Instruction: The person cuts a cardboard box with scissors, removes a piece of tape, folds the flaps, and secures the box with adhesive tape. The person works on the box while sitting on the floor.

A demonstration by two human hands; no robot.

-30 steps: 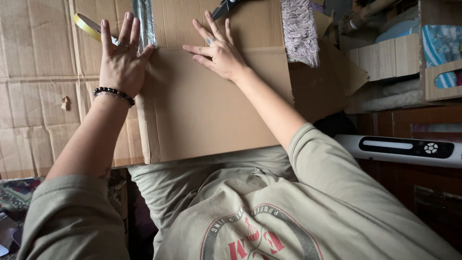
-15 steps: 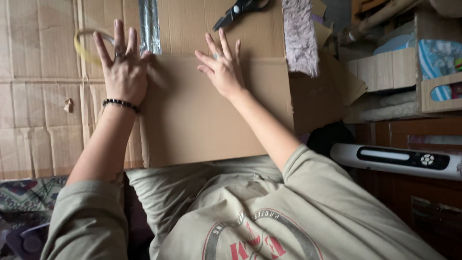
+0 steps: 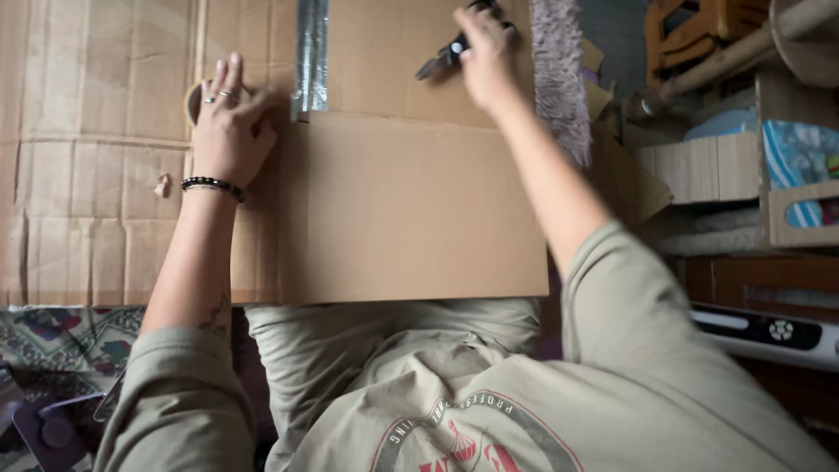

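One scissors [image 3: 446, 54], one tape roll [image 3: 194, 98]

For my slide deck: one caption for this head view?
Left hand pins a cardboard sheet while right hand grips scissors.

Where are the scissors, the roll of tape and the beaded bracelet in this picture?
scissors [image 3: 440, 61]: head view, on the dark blades that stick out left of the right hand.
roll of tape [image 3: 191, 100]: head view, on the yellow rim beside the left fingers.
beaded bracelet [image 3: 212, 184]: head view, on the black beads across the left wrist.
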